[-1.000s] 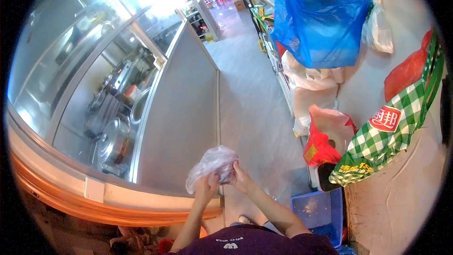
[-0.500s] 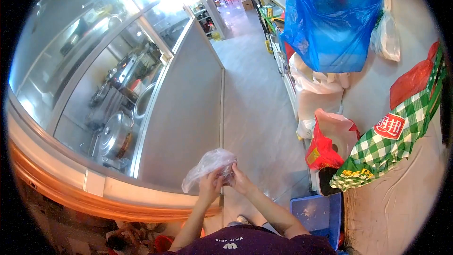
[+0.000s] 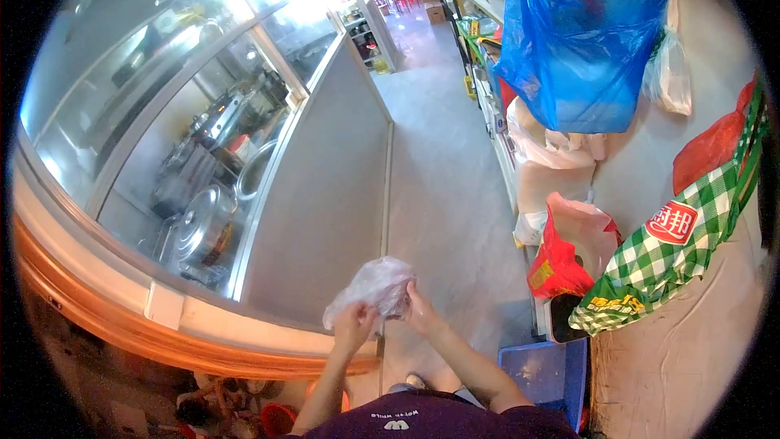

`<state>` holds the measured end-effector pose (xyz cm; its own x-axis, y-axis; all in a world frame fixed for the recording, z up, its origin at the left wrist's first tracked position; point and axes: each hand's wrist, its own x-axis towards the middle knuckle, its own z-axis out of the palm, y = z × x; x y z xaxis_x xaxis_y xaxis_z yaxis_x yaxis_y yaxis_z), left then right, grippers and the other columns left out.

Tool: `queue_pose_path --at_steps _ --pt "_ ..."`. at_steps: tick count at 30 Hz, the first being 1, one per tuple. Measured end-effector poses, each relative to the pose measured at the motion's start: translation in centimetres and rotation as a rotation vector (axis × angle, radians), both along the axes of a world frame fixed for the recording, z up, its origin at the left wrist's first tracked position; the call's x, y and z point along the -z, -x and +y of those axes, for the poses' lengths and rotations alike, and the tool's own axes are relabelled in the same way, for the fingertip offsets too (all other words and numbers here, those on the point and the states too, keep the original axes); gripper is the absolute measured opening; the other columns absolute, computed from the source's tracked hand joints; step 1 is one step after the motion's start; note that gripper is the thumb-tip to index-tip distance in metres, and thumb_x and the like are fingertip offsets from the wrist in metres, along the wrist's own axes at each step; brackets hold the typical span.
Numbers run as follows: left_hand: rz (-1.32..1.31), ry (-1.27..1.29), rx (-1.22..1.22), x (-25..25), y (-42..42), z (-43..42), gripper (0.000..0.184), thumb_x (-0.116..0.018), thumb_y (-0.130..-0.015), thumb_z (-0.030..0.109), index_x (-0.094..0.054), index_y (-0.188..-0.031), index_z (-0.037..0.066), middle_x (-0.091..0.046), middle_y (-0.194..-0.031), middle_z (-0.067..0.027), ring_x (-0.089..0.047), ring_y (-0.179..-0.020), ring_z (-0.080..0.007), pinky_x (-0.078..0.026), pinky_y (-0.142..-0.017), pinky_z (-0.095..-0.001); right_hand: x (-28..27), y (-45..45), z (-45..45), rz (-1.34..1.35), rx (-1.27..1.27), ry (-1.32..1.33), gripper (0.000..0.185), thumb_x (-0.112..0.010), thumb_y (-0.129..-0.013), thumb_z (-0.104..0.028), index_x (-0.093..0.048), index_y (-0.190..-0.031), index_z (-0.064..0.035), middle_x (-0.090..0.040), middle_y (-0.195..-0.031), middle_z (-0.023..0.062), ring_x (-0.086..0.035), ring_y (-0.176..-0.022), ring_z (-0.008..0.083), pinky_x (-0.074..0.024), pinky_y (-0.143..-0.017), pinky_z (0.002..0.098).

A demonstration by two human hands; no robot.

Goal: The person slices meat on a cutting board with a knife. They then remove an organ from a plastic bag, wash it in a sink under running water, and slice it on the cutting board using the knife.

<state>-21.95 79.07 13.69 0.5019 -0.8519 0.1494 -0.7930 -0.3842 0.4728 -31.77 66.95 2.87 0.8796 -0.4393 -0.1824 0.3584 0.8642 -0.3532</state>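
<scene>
From where I stand, the person's left hand [image 3: 355,325] has its fingers closed on the lower edge of a crumpled clear plastic bag [image 3: 370,286]; the right hand [image 3: 419,313] grips its right side, the 2 hands close together. The bag is held in front of the near end of a grey panel [image 3: 325,187]. Left of the panel, behind glass [image 3: 146,183], sits a lidded metal pot [image 3: 203,226]. Right of the panel, across the floor [image 3: 443,195], are a red bag [image 3: 561,267], a green-checked bag [image 3: 642,276] and a blue bin [image 3: 532,366].

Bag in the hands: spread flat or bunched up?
Bunched up: the bag is a crumpled bundle between the left hand and right hand. Whether it holds anything, I cannot tell.
</scene>
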Motion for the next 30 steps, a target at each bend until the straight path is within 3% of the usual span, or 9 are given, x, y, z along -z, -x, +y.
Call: queue_pose_path --at_steps 3,6,9,15,18,24,27,30 --pt "-0.061 0.067 0.048 0.2 -0.4 0.4 0.026 -0.057 -0.089 0.024 -0.061 -0.1 0.001 -0.064 -0.078 -0.0136 -0.063 -0.069 -0.0237 -0.048 -0.064 -0.0307 0.0 -0.2 0.5 0.007 0.002 -0.009 0.053 -0.03 -0.096 -0.049 -0.043 -0.128 -0.0093 -0.055 -0.121 0.0077 -0.055 -0.11 0.0245 -0.0466 -0.087 0.0472" --pt "0.345 0.083 0.1 -0.9 0.4 0.4 0.017 -0.054 -0.089 0.018 -0.06 -0.095 0.004 -0.065 -0.085 -0.0121 -0.064 -0.076 -0.0189 -0.049 -0.068 -0.0314 -0.1 -0.5 0.6 0.011 0.001 -0.012 0.052 -0.03 -0.096 -0.05 -0.044 -0.127 -0.011 -0.056 -0.12 0.0067 -0.055 -0.108 0.0234 -0.0461 -0.087 0.0452" --pt "0.755 0.097 0.146 -0.6 0.9 0.5 0.022 -0.044 -0.094 0.02 -0.057 -0.102 0.004 -0.063 -0.098 -0.0122 -0.064 -0.08 -0.018 -0.05 -0.071 -0.0292 -0.1 -0.6 0.8 0.052 0.013 -0.018 0.051 -0.029 -0.096 -0.051 -0.046 -0.126 -0.0128 -0.056 -0.118 0.0055 -0.055 -0.106 0.0223 -0.0453 -0.086 0.0432" --pt "1.058 0.216 -0.119 1.2 0.4 1.0 0.033 -0.031 -0.098 0.024 -0.05 -0.112 0.001 -0.059 -0.101 -0.0119 -0.064 -0.083 -0.0227 -0.053 -0.07 -0.0322 0.3 -0.7 0.5 0.012 0.005 -0.03 0.052 -0.029 -0.096 -0.051 -0.043 -0.128 -0.0134 -0.053 -0.123 0.0048 -0.052 -0.11 0.0221 -0.0433 -0.089 0.0452" --pt "1.148 0.301 -0.247 3.0 -0.8 1.4 0.03 -0.037 -0.097 0.02 -0.046 -0.118 0.001 -0.056 -0.102 -0.0114 -0.064 -0.084 -0.0228 -0.054 -0.067 -0.033 0.3 -0.5 0.4 -0.006 -0.017 -0.033 0.052 -0.03 -0.097 -0.049 -0.037 -0.134 -0.0118 -0.047 -0.13 0.0057 -0.046 -0.118 0.023 -0.0405 -0.095 0.0485" --pt "0.733 0.108 -0.07 5.6 -1.9 2.1 0.037 -0.058 -0.088 0.015 -0.044 -0.12 0.002 -0.055 -0.102 -0.0113 -0.063 -0.083 -0.021 -0.055 -0.065 -0.0323 -0.7 -0.2 0.8 0.056 -0.006 -0.005 0.053 -0.03 -0.096 -0.051 -0.042 -0.13 -0.0128 -0.052 -0.124 0.0043 -0.051 -0.112 0.0218 -0.0426 -0.091 0.0454" --pt "0.704 0.071 -0.166 6.2 -1.9 2.4 0.039 -0.062 -0.085 0.018 -0.047 -0.117 0.001 -0.055 -0.102 -0.0104 -0.062 -0.082 -0.0195 -0.055 -0.063 -0.031 0.1 -0.2 0.9 0.014 -0.023 -0.011 0.053 -0.03 -0.097 -0.049 -0.039 -0.133 -0.0114 -0.049 -0.127 0.0048 -0.048 -0.116 0.0221 -0.0404 -0.096 0.0461" --pt "1.083 0.224 -0.422 2.7 0.6 1.3 0.033 -0.058 -0.088 0.018 -0.049 -0.115 0.002 -0.055 -0.102 -0.0105 -0.061 -0.082 -0.0183 -0.054 -0.06 -0.0294 -0.2 0.0 0.8 -0.033 0.005 -0.048 0.053 -0.03 -0.097 -0.049 -0.04 -0.132 -0.0108 -0.05 -0.126 0.0048 -0.048 -0.116 0.0221 -0.0396 -0.097 0.0449"
